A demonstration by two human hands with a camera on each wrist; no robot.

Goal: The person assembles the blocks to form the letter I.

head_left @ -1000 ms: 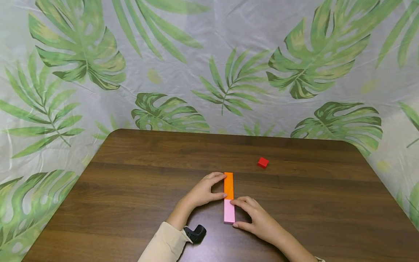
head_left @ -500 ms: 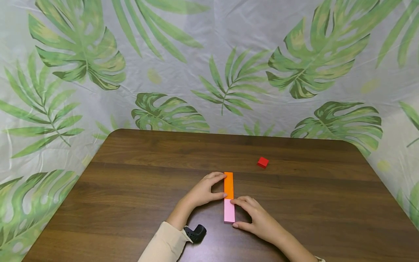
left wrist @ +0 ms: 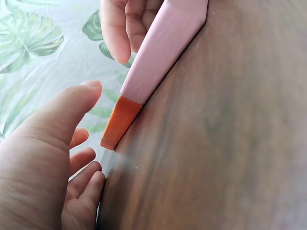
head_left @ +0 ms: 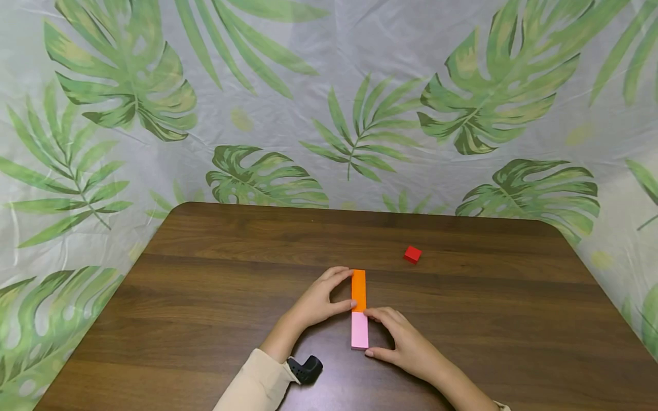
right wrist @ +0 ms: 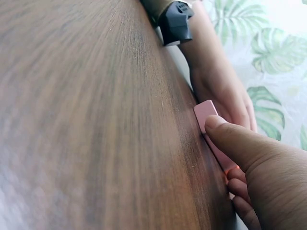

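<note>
Orange block and pink block sit end to end on the counter, lower middle of the frame. Left hand is by the orange one, right hand by the pink, fingers on both relaxed and spread, can't tell if they're touching. Red block sits right of centre.
</note>
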